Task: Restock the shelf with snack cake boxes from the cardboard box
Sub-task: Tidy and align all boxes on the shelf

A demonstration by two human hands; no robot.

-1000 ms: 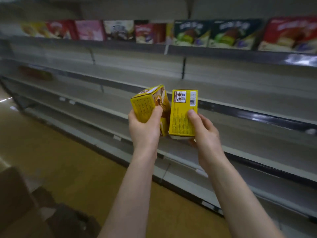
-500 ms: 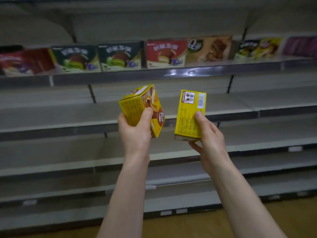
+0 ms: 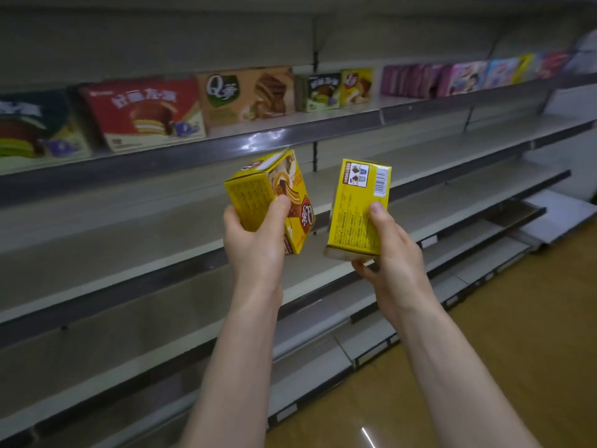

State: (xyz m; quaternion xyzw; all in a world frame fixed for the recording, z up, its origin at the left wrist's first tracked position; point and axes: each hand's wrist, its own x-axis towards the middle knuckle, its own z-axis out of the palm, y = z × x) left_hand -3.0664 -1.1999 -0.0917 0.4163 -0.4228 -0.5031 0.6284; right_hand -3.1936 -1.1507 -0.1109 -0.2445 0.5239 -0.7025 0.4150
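While the left hand (image 3: 255,240) wraps thumb and fingers round one yellow snack cake box (image 3: 269,198) and the right hand (image 3: 392,257) pinches another (image 3: 357,208), both are raised toward the stocked shelf (image 3: 290,137), probably beside its matching yellow box (image 3: 357,86).

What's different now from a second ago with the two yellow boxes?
The left yellow box and right yellow box have drifted apart, and the view swung right along the shelf. Same as before: left hand and right hand each grip one box.
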